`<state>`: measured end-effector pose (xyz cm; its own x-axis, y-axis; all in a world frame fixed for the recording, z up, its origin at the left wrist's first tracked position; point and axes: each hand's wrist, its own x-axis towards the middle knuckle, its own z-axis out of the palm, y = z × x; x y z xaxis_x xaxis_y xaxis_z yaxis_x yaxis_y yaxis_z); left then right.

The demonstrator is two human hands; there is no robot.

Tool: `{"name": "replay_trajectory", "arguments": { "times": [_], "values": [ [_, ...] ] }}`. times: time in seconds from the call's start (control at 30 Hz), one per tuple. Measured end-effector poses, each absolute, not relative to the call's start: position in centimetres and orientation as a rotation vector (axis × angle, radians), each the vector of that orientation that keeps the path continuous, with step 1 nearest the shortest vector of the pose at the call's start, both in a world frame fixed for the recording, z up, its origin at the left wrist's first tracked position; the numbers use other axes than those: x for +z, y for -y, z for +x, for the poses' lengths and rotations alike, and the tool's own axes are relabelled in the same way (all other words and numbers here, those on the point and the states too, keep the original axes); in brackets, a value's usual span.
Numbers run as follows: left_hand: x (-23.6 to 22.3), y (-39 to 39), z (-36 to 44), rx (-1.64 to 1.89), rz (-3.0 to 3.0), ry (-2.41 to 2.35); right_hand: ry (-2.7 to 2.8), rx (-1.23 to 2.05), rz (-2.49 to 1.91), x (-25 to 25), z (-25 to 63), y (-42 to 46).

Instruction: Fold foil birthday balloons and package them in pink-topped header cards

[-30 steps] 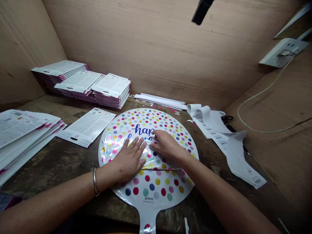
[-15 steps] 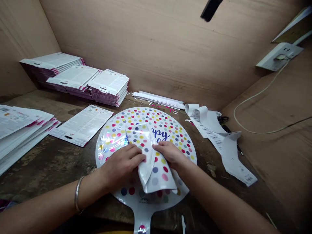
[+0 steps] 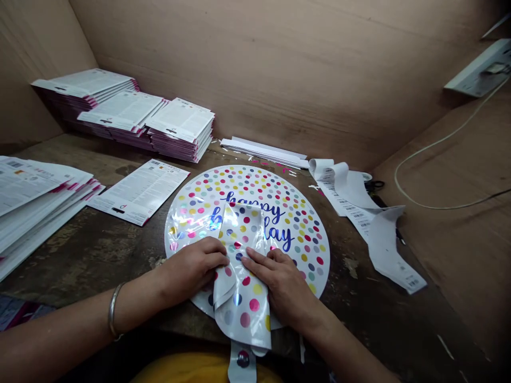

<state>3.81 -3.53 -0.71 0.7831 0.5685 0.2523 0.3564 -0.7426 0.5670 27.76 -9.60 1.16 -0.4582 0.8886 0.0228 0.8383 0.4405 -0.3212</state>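
A round white foil balloon point(image 3: 307, 234) with coloured dots and blue "happy" lettering lies flat, its tail point(image 3: 242, 361) pointing towards me. On top of it is a folded dotted foil balloon point(image 3: 245, 303), narrow and upright in view, hiding part of the lettering. At its left edge, my left hand point(image 3: 191, 268) has curled fingers closed on the film. From the right, my right hand point(image 3: 283, 279) rests on the folded film with its index and middle fingers stretched out flat across it.
Stacks of printed cards point(image 3: 183, 119) stand at the back left, with another pile point(image 3: 35, 197) at the near left. One card point(image 3: 139, 191) lies beside the balloon. Right of it are a curling label strip point(image 3: 359, 207) and scissors point(image 3: 375, 185). Paper strips point(image 3: 263, 151) lie along the wall.
The upper dotted film was lying wide under both hands. It has been lifted, turned and folded narrower towards me. My left hand went from flat to curled; my right fingers now lie stretched on the film.
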Motion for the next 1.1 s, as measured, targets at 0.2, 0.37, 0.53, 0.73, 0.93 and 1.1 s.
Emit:
{"name": "replay_trajectory", "arguments": {
  "times": [0.2,0.37,0.53,0.73,0.93,1.1],
  "values": [
    [0.1,3.3,3.8,0.537,2.454,-0.951,2.092,0.561,-1.473,0.7,27.8,9.8],
    [0.2,3.4,4.7,0.519,2.366,-1.289,1.723,0.665,-1.777,1.3,27.0,9.1],
    [0.0,2.8,5.7,0.591,2.242,-1.432,1.648,0.597,-2.037,2.2,26.2,7.9],
    [0.8,2.5,6.1,0.433,2.558,-1.427,1.912,0.275,-2.070,1.9,25.4,7.5],
    [0.3,0.7,5.5,0.341,2.957,-0.704,2.307,0.118,-1.661,1.4,27.3,7.2],
    [0.8,-0.1,5.4,0.308,2.804,-0.632,2.529,0.514,-1.506,1.9,29.5,6.7]
  ]
}}
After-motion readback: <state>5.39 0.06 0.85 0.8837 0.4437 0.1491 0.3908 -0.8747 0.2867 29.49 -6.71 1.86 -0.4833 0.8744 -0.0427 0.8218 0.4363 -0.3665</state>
